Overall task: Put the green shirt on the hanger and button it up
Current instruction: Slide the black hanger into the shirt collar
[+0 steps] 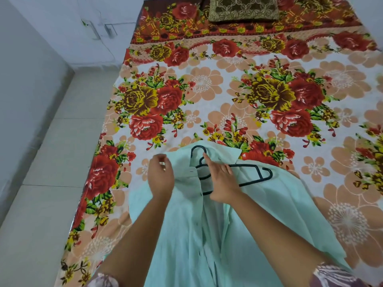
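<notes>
The green shirt point(238, 235) lies open, front up, on the flowered bedsheet point(228, 96), collar end away from the person. The dark hanger point(244, 172) rests on the upper part of the shirt: its hook shows just beyond the right fingertips, and one shoulder arm extends out past the right hand's far side, lying on top of the cloth rather than inside it.

The left hand point(160, 177) has its fingers curled around the left front panel near the collar, lifting a fold of cloth. The right hand point(222, 181) lies over the middle of the hanger, fingers extended and pressing it down; whether the thumb hooks under the frame cannot be told.

Step in hand, by judgement: seating the hanger in the shoulders. The side under the left fingers appears partly covered; the side beyond the right hand is still exposed. No button looks fastened.

Next move calls for:
- holding the hanger steady at its neck;
- drawing the right shoulder of the shirt over the exposed arm;
- aligning both front edges below the right palm before the top button is closed.

A cushion point(243, 9) sits well beyond both hands.
</notes>
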